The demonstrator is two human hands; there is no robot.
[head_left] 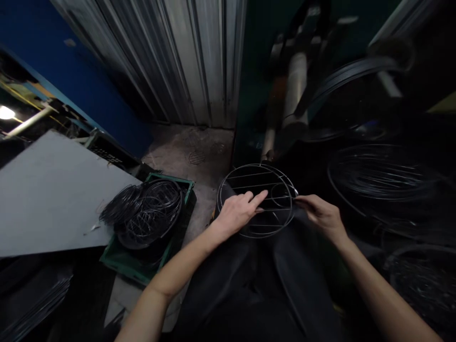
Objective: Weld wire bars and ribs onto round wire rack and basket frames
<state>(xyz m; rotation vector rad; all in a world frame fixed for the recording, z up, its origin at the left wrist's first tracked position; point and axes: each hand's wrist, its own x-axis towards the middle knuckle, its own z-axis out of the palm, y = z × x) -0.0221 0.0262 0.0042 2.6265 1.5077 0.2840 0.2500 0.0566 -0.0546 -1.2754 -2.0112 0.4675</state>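
Note:
A round wire grille [249, 175] with a few straight crossbars and a small inner ring rests over my knees. My left hand [238, 213] lies on top of it, fingers stretched out across the bars. My right hand [320, 213] pinches the grille's right rim, fingers closed on the wire. My dark trousers show below the grille.
A green crate [119, 259] of piled wire rings stands on the floor at the left, beside a grey flat board [53, 194]. Coils of dark wire [377, 175] lie at the right. A machine with a pale cylinder [295, 85] stands ahead; corrugated metal wall [185, 57] behind.

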